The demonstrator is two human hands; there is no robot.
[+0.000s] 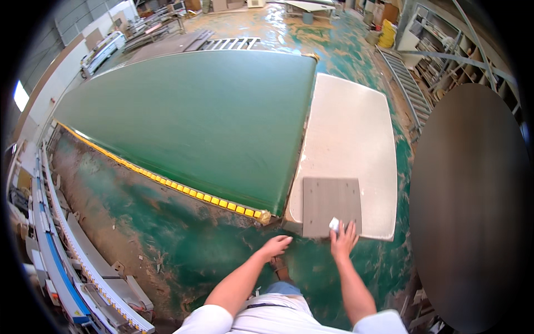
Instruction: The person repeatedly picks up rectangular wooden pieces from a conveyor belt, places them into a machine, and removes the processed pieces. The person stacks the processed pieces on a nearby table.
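A grey-brown rectangular panel (332, 203) with small dark holes near its corners lies flat on the near end of a pale table top (356, 122). My right hand (344, 240) rests at the panel's near edge, fingers spread over its surface. Touching or right beside its fingertips is a small white label-like piece (334, 224). To the left, off the panel, my left hand (276, 246) hovers with its fingers curled closed. Whatever might be inside them is hidden.
A wide green conveyor belt (206, 122) adjoins the pale top on its left, edged with yellow blocks (183, 190). A long machine rail (61, 256) runs along the far left. Beyond the pale top stands a roller conveyor (409, 83). A blurred brown oval (473, 206) covers the right side.
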